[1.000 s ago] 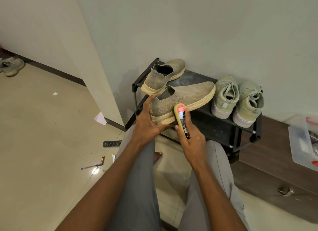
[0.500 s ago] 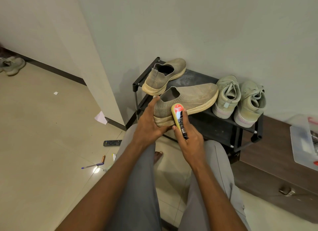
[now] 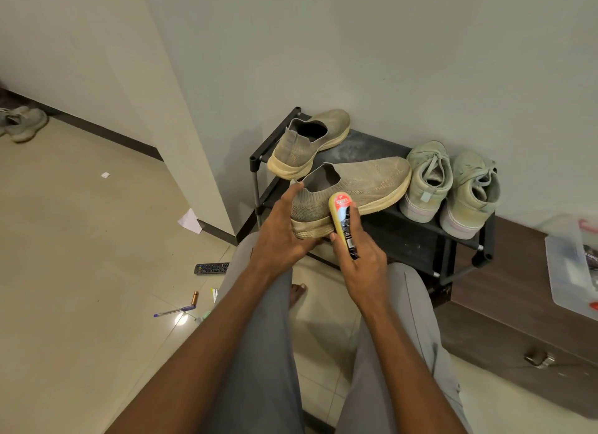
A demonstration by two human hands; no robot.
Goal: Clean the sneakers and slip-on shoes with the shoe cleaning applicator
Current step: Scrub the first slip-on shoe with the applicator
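Tan knit slip-on shoe [image 3: 356,187] sits at the black rack's [image 3: 382,149] front edge, heel gripped in your left hand [image 3: 278,236], while your right hand [image 3: 362,262] curls round the yellow applicator [image 3: 343,223] pressed to its side.

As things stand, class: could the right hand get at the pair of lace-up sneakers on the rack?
Probably not yet: the right hand grips the shoe cleaning applicator, so it is occupied. The way itself looks free; the sneakers sit uncovered on the rack to its right.
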